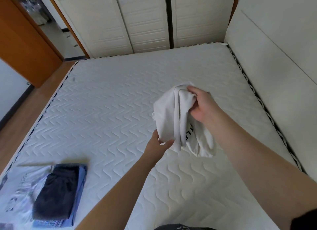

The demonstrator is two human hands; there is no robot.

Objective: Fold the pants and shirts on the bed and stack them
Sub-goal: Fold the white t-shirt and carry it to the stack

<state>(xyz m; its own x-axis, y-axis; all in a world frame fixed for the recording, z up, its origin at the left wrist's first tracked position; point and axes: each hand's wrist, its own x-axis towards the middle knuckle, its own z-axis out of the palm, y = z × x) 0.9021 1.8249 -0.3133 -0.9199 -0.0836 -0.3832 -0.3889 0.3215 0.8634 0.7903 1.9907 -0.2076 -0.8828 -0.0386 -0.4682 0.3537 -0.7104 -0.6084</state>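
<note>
A: Both hands up over the bed [120, 95]. Right hand [204, 106] grips the top of a white shirt [169, 116], fingers curled into a bunch of the cloth.

B: And the left?

A: Left hand [159, 144] is lower, pinching the shirt's bottom edge between thumb and fingers. The shirt hangs crumpled between the two hands, above the right half of the mattress. Its lower end droops toward the quilted surface; whether it touches, I cannot tell.

B: Any marking on it?

A: Dark lettering on a fold below the right wrist, partly hidden, not readable.

B: Other clothes?

A: Near left corner of the bed, well apart from the shirt: a dark folded garment [56, 195] lies on top of a blue folded garment [80, 192], the blue showing along the right and near edges. Both sit on a clear plastic bag [18, 192] spread flat on the mattress. Whether the dark one is pants or a shirt, I cannot say.

B: Surroundings?

A: White wardrobe doors [137, 22] beyond the far edge of the bed, padded headboard [274, 61] along the right side, orange-brown door [25, 46] at upper left, wood floor [25, 113] along the left side.
</note>
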